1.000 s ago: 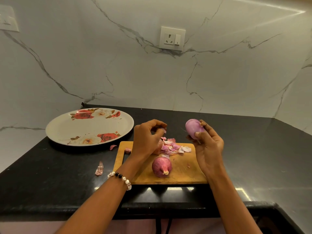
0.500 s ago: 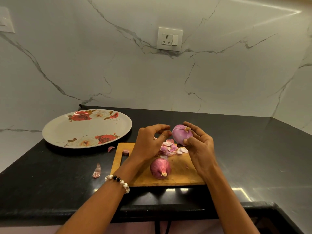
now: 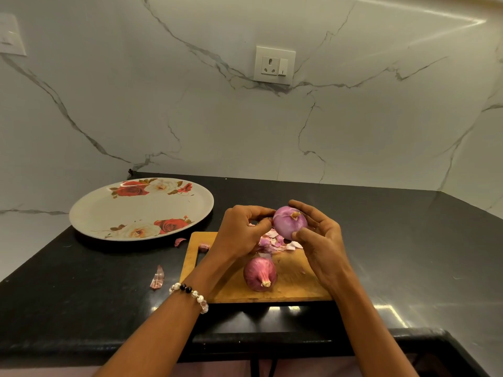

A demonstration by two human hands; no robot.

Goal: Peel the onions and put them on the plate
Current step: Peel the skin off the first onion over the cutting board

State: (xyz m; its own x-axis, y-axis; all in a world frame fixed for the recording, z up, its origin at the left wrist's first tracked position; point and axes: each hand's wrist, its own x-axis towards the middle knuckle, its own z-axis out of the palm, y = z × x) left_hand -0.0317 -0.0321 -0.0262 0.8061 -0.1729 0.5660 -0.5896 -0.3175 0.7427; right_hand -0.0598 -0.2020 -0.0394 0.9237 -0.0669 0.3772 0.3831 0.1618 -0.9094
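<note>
Two red onions remain off the floral plate (image 3: 89,213), which sits near the worktop's left rear corner. The right hand (image 3: 319,240) grips the peeled onion (image 3: 290,223) above the cutting board (image 3: 294,287); the left hand (image 3: 239,232) pinches its skin. The unpeeled onion (image 3: 260,273) lies mid-board.

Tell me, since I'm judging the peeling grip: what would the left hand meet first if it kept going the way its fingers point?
Probably the held onion: the left hand has its fingertips pointing right at its near side, seemingly almost touching, though depth is unclear.
</note>
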